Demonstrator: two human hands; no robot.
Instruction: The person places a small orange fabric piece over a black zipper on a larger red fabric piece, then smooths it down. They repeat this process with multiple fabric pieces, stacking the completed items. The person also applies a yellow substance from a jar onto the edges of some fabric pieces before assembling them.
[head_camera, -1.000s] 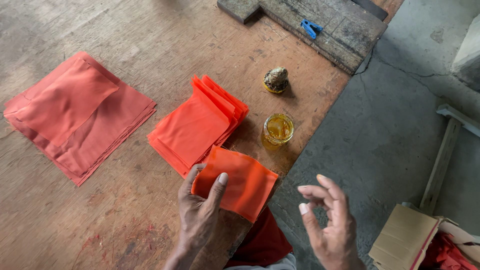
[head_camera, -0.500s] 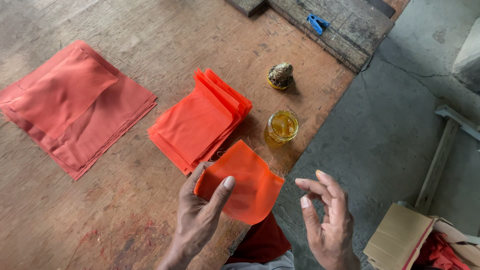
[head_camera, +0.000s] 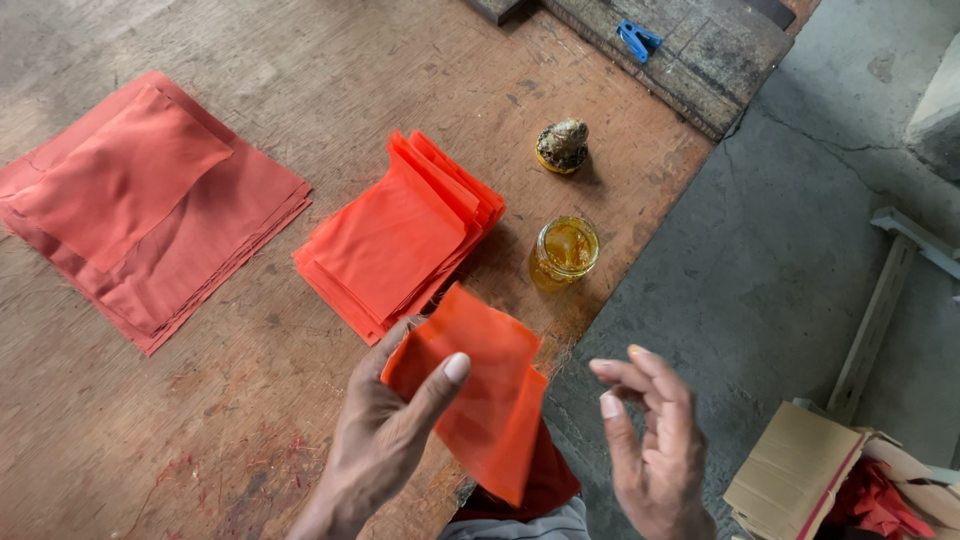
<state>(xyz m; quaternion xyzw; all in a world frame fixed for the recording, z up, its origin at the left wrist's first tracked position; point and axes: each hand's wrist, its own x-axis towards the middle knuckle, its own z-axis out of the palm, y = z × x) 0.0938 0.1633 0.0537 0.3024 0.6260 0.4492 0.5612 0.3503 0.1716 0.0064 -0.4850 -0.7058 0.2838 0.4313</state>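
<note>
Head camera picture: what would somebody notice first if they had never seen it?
Probably the bright orange sheet held up in the left hand near the bottom middle, with the empty right hand open beside it. Next come the fanned stack of orange sheets in the middle of the wooden table and the bigger pile of duller red sheets at the left. A small glass jar of yellow stuff stands near the table's edge.

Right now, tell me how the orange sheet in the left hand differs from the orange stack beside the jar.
The held orange sheet is a single piece lifted off the table, pinched by the left hand; the orange stack is many pieces lying flat on the wooden table. The held sheet hangs tilted and slightly bent; the stack is fanned at its far edge. Both share the same bright orange colour and a roughly rectangular shape.
</note>
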